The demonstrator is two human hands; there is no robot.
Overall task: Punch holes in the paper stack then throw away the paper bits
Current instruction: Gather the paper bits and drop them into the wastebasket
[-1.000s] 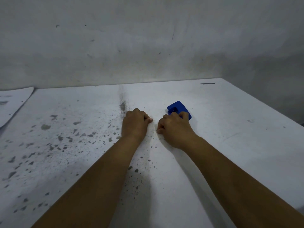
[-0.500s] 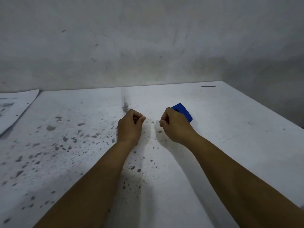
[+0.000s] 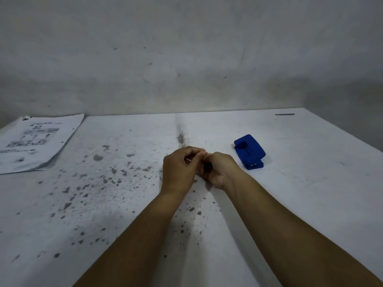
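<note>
Two hands: both in view at table centre, raised just above the surface and touching each other.
Paper stack (image 3: 35, 141): far left, flat on the table, printed side up, small holes visible along its right edge; well apart from both hands.
Table (image 3: 310, 193): white top, speckled with dark flecks, densest across the left and centre; dark smear running back toward the wall.
Left hand (image 3: 180, 168): fingers curled inward to a loose fist, fingertips pinched together at the top; a thin pale sliver shows at the fingers, contents otherwise cannot be determined.
Right hand (image 3: 219, 168): fingers curled, knuckles against the left hand's fingertips; whether it grips anything cannot be told.
Paper bits: not distinguishable, either in the hands or on the table.
Hole punch (image 3: 249, 151): blue, resting on the table just right of the right hand, not touched by either hand.
Dark strip (image 3: 284, 114): far right rear corner of the table, lying flat.
</note>
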